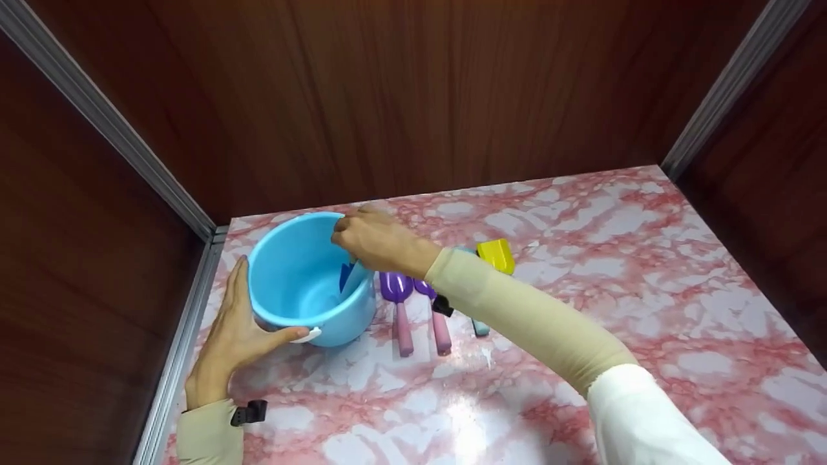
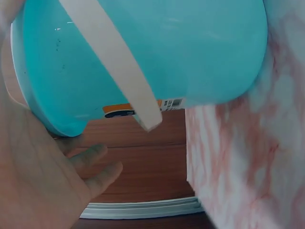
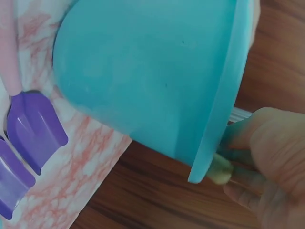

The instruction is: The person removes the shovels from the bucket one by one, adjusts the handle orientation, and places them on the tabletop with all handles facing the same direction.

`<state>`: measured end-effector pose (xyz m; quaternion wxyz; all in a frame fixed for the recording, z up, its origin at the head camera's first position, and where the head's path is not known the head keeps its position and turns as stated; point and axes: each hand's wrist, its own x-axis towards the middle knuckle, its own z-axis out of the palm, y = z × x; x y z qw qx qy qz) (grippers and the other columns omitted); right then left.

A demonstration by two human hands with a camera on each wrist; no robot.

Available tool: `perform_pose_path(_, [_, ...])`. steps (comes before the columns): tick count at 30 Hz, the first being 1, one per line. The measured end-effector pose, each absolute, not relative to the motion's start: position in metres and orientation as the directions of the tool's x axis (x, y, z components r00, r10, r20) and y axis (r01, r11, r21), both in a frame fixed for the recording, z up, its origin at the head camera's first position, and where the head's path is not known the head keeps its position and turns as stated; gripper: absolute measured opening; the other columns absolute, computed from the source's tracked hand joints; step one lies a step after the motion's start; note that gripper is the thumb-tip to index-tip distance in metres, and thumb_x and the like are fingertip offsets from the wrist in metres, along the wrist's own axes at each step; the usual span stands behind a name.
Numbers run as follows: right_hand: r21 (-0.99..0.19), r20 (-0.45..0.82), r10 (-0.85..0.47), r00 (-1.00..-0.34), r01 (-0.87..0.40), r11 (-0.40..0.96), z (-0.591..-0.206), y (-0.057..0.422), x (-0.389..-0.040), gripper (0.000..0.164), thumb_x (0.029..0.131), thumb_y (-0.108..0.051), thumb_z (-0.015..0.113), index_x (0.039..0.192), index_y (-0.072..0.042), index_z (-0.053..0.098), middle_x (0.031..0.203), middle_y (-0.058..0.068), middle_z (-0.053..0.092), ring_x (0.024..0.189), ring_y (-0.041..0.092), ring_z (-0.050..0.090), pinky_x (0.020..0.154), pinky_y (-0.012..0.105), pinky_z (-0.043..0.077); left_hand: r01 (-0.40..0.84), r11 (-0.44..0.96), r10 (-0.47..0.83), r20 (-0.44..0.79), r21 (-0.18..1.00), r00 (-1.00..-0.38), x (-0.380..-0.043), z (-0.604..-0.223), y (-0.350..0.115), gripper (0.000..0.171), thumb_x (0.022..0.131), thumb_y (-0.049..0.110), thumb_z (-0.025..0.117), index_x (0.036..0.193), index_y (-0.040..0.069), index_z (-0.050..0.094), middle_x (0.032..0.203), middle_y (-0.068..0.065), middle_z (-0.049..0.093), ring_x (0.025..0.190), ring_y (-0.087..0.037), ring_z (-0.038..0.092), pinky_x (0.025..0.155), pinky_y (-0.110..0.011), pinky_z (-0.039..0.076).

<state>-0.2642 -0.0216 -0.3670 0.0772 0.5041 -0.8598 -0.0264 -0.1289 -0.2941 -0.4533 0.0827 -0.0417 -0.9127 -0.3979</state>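
Observation:
A light blue bucket (image 1: 310, 284) stands upright at the left of the table, its white handle (image 2: 112, 55) hanging down one side. My left hand (image 1: 240, 329) rests against the bucket's outer side, fingers mostly straight and thumb at the front by the handle's end. Over the bucket's right rim, my right hand (image 1: 375, 239) grips a small toy shovel whose dark blue blade (image 1: 346, 276) points down into the bucket. Its handle is mostly hidden by the hand. In the right wrist view, curled fingers (image 3: 243, 186) show beside the rim.
Right of the bucket lie two purple shovels (image 1: 396, 287) with pink handles. Beyond them is a yellow shovel (image 1: 496, 256), and a teal handle end (image 1: 481, 328) shows under the right forearm. Brown wood-grain panels (image 1: 413, 97) enclose the marbled table (image 1: 646, 258).

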Motion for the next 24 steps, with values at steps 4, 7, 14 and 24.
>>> perform_pose_path(4, [0.312, 0.033, -0.871, -0.490, -0.823, 0.474, -0.369, -0.032, -0.261, 0.038, 0.101, -0.027, 0.076, 0.137, -0.016, 0.073, 0.130, 0.006, 0.076, 0.123, 0.026, 0.070, 0.117, 0.043, 0.051, 0.134, 0.753, 0.010, 0.193, 0.644, -0.981, -0.127, -0.451, -0.295, 0.147, 0.069, 0.060, 0.097, 0.172, 0.033, -0.005, 0.178, -0.009, 0.011, 0.151, -0.045, 0.032, 0.117, -0.078, 0.034])
perform_pose_path(7, [0.405, -0.018, -0.852, -0.523, -0.783, 0.472, -0.370, -0.038, -0.260, 0.037, 0.101, -0.031, 0.075, 0.136, -0.018, 0.074, 0.127, 0.004, 0.077, 0.120, 0.024, 0.072, 0.115, 0.042, 0.053, 0.137, 0.769, 0.016, 0.196, 0.625, -0.980, -0.127, -0.450, -0.294, 0.147, 0.069, 0.063, 0.095, 0.172, 0.031, -0.004, 0.178, -0.009, 0.011, 0.152, -0.046, 0.032, 0.116, -0.078, 0.035])
perform_pose_path(14, [0.515, -0.084, -0.836, -0.543, -0.742, 0.430, -0.374, -0.054, -0.256, 0.032, 0.102, -0.035, 0.074, 0.130, -0.020, 0.077, 0.118, 0.001, 0.079, 0.108, 0.020, 0.075, 0.102, 0.039, 0.061, 0.119, 0.769, 0.008, 0.176, 0.628, -0.984, -0.126, -0.450, -0.295, 0.147, 0.070, 0.065, 0.094, 0.171, 0.035, -0.008, 0.179, -0.007, 0.008, 0.152, -0.046, 0.032, 0.116, -0.079, 0.035])
perform_pose_path(24, [0.575, -0.195, -0.756, -0.624, -0.698, 0.427, -0.380, -0.075, -0.253, 0.028, 0.103, -0.034, 0.072, 0.130, -0.025, 0.077, 0.117, -0.002, 0.078, 0.106, 0.017, 0.071, 0.111, 0.036, 0.054, 0.160, 0.724, 0.017, 0.215, 0.671, -0.976, -0.129, -0.453, -0.294, 0.146, 0.068, 0.054, 0.099, 0.173, 0.029, 0.001, 0.176, -0.005, 0.015, 0.149, -0.042, 0.036, 0.117, -0.076, 0.037])
